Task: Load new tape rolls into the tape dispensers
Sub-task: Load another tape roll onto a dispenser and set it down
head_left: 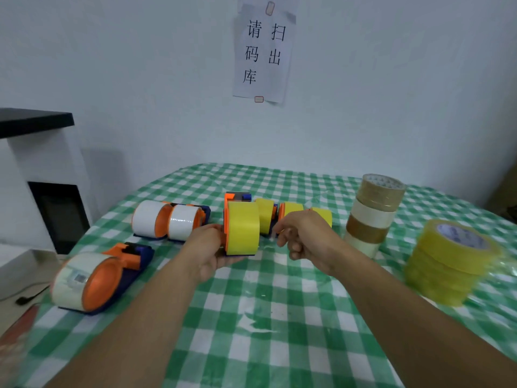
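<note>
Soft, even, bluish indoor light, faint shadows; wide-angle bending toward the frame edges; motion blur smears the right and lower-left edges.

Taped paper notice (263,51) (black characters) above green-checked tablecloth (279,331).

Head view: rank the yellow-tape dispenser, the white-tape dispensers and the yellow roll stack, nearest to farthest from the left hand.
1. The yellow-tape dispenser, gripped by the left hand.
2. The white-tape dispensers, just to the hand's left.
3. The yellow roll stack, far right.
</note>
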`<act>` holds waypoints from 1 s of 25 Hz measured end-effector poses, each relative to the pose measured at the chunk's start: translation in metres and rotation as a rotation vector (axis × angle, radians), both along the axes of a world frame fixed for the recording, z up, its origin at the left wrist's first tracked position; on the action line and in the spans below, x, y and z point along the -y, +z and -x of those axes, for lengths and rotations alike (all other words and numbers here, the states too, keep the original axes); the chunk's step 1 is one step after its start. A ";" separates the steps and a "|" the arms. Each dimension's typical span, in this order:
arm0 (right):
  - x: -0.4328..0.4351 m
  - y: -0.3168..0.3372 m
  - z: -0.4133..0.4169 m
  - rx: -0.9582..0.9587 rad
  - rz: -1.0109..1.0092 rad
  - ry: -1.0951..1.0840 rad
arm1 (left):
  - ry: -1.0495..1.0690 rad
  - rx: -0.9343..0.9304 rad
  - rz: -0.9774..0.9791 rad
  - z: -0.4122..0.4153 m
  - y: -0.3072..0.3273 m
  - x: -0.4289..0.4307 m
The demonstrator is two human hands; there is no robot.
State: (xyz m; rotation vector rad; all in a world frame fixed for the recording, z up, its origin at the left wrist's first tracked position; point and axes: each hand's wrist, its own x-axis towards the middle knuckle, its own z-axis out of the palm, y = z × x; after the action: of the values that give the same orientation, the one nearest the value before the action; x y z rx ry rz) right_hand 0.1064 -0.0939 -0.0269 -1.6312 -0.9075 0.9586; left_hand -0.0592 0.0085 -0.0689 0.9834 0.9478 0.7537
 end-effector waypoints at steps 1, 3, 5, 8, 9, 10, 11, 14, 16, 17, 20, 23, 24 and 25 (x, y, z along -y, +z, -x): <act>-0.001 -0.002 0.001 -0.008 0.002 0.013 | 0.008 0.007 0.007 -0.001 0.001 0.000; -0.003 -0.004 0.004 -0.012 -0.006 0.030 | 0.021 0.007 0.015 -0.002 0.002 -0.001; -0.004 -0.006 0.006 0.004 -0.035 0.043 | 0.041 0.007 0.018 -0.004 0.001 -0.002; -0.002 -0.007 0.007 -0.026 -0.114 0.082 | 0.109 0.013 0.022 -0.007 -0.004 -0.006; 0.000 -0.009 0.007 -0.024 -0.144 0.116 | 0.131 0.016 0.016 -0.008 -0.006 -0.008; 0.002 -0.010 0.007 0.003 -0.163 0.166 | 0.148 0.014 0.012 -0.009 -0.007 -0.010; 0.004 -0.013 0.008 0.059 -0.170 0.226 | 0.160 0.003 0.005 -0.010 -0.007 -0.012; 0.007 -0.019 0.015 0.223 -0.145 0.359 | 0.182 -0.015 -0.017 -0.013 -0.009 -0.017; 0.003 -0.024 0.018 0.249 -0.128 0.394 | 0.197 -0.007 -0.022 -0.015 -0.008 -0.017; 0.000 -0.026 0.019 0.273 -0.128 0.406 | 0.207 0.006 -0.021 -0.016 -0.007 -0.018; -0.008 -0.031 0.020 0.337 -0.108 0.414 | 0.246 0.051 0.005 -0.018 -0.007 -0.017; -0.015 -0.034 0.017 0.334 -0.087 0.392 | 0.269 0.125 0.054 -0.021 -0.008 -0.016; -0.017 -0.034 0.016 0.328 -0.084 0.389 | 0.269 0.153 0.068 -0.022 -0.009 -0.016; -0.020 -0.034 0.016 0.324 -0.083 0.387 | 0.268 0.171 0.071 -0.024 -0.010 -0.017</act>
State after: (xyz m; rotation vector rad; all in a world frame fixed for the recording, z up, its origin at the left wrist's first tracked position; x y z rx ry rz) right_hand 0.0906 -0.0740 -0.0610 -1.5966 -1.5050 0.9102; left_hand -0.0357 0.0257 -0.0787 0.7252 0.9593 1.0054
